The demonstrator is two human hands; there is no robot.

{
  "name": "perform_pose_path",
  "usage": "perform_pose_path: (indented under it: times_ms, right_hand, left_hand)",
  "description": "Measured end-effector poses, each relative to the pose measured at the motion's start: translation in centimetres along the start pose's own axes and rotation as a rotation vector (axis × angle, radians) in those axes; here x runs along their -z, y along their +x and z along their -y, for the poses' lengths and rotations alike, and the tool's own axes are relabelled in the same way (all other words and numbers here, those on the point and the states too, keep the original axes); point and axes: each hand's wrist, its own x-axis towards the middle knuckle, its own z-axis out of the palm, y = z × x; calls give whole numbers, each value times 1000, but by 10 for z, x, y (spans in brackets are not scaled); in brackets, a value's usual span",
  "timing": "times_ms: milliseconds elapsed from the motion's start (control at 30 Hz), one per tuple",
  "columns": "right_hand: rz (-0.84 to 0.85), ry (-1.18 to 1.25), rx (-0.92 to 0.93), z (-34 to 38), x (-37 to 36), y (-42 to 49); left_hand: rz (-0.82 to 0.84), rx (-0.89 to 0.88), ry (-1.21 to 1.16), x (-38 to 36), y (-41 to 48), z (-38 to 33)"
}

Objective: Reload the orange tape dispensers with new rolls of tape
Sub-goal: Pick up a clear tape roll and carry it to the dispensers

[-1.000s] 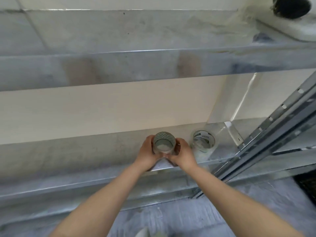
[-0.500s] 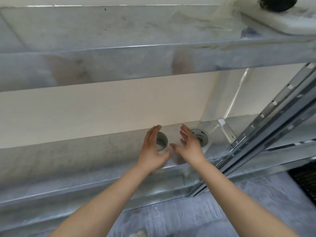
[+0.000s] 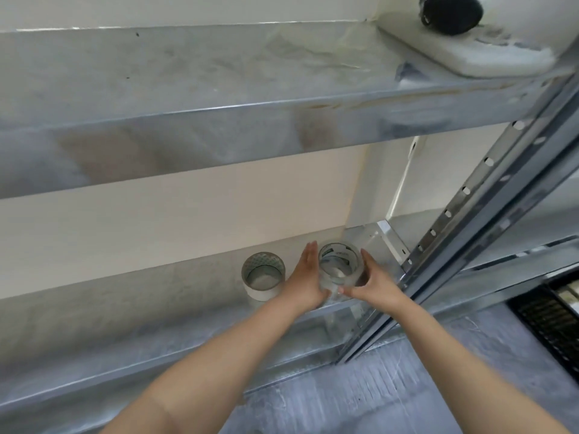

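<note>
Two stacks of clear tape rolls stand on the lower metal shelf [image 3: 156,311] against the cream wall. The left stack [image 3: 263,281] stands alone, with no hand on it. The right stack [image 3: 340,270], with a printed label inside its core, sits between my hands. My left hand [image 3: 305,285] presses flat on its left side. My right hand [image 3: 372,281] clasps its right side, thumb across the front. No orange dispenser is in view.
An upper metal shelf [image 3: 219,120] overhangs the hands and carries a white flat device [image 3: 463,54] with a black round object [image 3: 451,12] at its right end. A slotted steel upright [image 3: 470,220] stands just right of the rolls. A black crate [image 3: 551,317] sits on the grey floor.
My hands let go of the left stack, opened, and moved right; they now close around the right stack. The camera has tilted down slightly.
</note>
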Motion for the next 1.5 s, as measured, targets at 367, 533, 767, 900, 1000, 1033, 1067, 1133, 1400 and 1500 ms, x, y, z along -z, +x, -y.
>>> perform_pose_path:
  times_ms: [367, 533, 767, 900, 1000, 1033, 1067, 1133, 1400, 1500]
  right_hand:
    - [-71, 16, 130, 8, 2, -6]
    - [-46, -8, 205, 37, -2, -3]
    - [111, 2, 346, 85, -56, 13]
    - [246, 17, 381, 113, -98, 8]
    - [295, -2, 451, 136, -132, -5]
    - [308, -4, 478, 142, -144, -10]
    - [333, -2, 498, 148, -156, -15]
    - [388, -3, 521, 161, -181, -24]
    - [622, 62, 601, 223, -308, -86]
    - [702, 70, 617, 243, -357, -111]
  left_hand:
    - [-58, -1, -181, 10, -2, -6]
    - [-266, 4, -249, 29, -23, -8]
    - [-459, 125, -284, 73, -67, 31]
    - [-584, 155, -309, 90, -107, 59]
    - [-655, 196, -297, 103, -140, 82]
    - [-680, 211, -306, 106, -151, 90]
    - [-706, 228, -319, 110, -164, 99]
    - [-758, 264, -344, 118, -190, 115]
    - [-917, 407, -382, 154, -320, 190]
    - [-981, 443, -436, 164, -371, 215]
